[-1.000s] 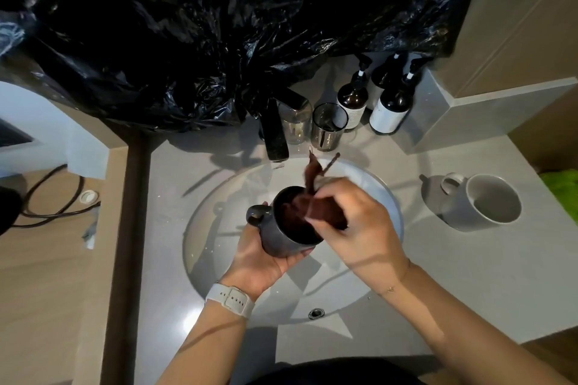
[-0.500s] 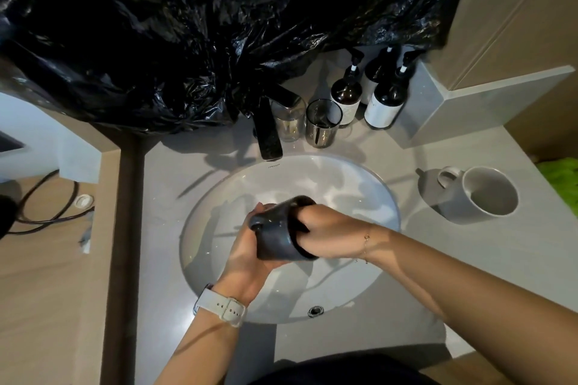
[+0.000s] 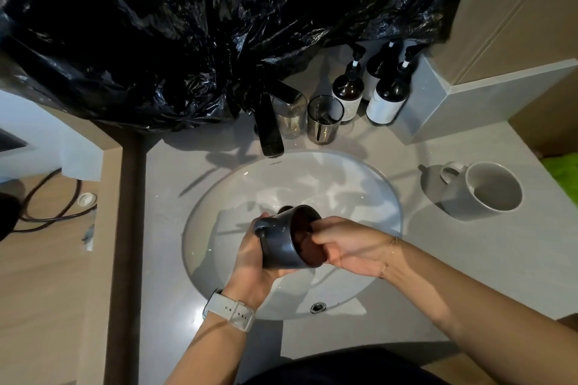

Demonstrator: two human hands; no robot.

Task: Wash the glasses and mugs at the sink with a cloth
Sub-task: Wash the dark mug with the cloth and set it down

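Dark mug wiped over the sink

Left hand grips the dark mug; right hand presses a brown cloth inside, at 3 o'clock.

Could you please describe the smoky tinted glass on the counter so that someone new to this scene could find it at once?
Start at the white sink basin and go to the dark faucet at its back edge. Two glasses stand just right of the faucet, before the brown pump bottles. The smoky glass is the darker one, nearer the bottles; the clear glass beside the faucet is paler.
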